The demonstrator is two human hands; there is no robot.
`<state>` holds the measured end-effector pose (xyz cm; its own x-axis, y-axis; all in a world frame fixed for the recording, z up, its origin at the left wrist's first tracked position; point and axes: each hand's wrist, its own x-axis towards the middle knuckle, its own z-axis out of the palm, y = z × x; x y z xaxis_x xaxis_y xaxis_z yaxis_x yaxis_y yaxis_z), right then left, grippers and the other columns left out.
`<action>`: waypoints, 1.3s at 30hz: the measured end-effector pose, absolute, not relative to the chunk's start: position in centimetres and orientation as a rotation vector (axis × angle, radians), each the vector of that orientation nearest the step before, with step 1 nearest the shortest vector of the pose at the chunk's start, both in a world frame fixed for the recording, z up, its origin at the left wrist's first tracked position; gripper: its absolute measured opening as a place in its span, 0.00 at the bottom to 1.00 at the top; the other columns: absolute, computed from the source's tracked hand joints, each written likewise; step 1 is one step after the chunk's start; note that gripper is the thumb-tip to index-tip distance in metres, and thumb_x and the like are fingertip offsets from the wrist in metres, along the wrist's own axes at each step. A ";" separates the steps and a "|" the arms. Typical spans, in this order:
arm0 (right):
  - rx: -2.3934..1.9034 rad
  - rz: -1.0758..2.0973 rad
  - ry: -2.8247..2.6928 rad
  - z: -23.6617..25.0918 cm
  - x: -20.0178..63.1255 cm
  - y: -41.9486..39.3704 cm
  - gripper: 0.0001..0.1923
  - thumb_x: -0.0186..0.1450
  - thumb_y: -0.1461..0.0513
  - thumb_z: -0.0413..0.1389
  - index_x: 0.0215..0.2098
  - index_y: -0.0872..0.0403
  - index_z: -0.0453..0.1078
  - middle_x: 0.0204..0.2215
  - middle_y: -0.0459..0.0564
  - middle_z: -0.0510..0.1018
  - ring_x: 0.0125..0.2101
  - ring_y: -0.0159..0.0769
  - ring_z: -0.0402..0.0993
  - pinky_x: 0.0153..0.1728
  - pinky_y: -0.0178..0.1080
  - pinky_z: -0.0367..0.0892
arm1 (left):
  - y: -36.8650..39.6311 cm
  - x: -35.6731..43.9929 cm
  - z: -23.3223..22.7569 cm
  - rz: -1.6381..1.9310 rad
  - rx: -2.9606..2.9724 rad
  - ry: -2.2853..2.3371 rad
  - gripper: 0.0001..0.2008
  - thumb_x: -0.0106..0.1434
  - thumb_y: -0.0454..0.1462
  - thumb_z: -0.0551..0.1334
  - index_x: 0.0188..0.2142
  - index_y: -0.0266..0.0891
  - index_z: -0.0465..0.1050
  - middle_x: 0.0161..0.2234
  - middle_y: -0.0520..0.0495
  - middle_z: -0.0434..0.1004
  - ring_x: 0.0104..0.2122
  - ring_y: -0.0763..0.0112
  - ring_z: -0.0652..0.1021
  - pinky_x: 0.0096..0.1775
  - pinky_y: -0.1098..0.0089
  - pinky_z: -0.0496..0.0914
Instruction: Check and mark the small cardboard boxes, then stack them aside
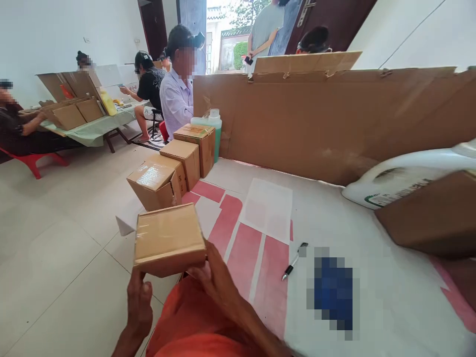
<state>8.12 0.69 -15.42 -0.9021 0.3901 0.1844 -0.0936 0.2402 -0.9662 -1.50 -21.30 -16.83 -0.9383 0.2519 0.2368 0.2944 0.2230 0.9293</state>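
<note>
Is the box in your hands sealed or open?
Sealed: the small carton, held by left hand and right hand, has glossy tape across closed flaps.

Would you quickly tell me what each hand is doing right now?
Left hand: closed on the near edge of the taped box.
Right hand: holding the same box from its right side.

The label on the white jug (405, 181) is too blurred to read; no other text shows.
</note>
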 end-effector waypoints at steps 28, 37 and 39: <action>-0.846 1.717 -1.725 -18.0 15.3 13.9 0.26 0.65 0.47 0.65 0.55 0.51 0.75 0.49 0.55 0.83 0.51 0.51 0.80 0.54 0.52 0.75 | 3.8 -7.0 -14.1 -1.938 -1.644 -2.459 0.36 0.70 0.63 0.54 0.67 0.45 0.67 0.63 0.38 0.75 0.60 0.51 0.76 0.59 0.52 0.71; -0.818 1.642 -1.575 -17.7 15.1 15.9 0.29 0.67 0.49 0.63 0.64 0.47 0.72 0.58 0.55 0.80 0.52 0.47 0.80 0.54 0.51 0.75 | 2.4 -4.5 -11.6 -1.712 -1.762 -2.278 0.31 0.66 0.52 0.68 0.63 0.45 0.66 0.58 0.40 0.77 0.54 0.57 0.79 0.52 0.59 0.74; -0.811 1.674 -1.483 -17.2 14.7 15.7 0.29 0.68 0.46 0.62 0.63 0.46 0.72 0.61 0.55 0.79 0.54 0.47 0.79 0.52 0.49 0.77 | 2.2 -4.3 -11.7 -1.643 -1.836 -2.223 0.27 0.70 0.51 0.65 0.64 0.45 0.67 0.56 0.40 0.77 0.52 0.58 0.79 0.50 0.60 0.75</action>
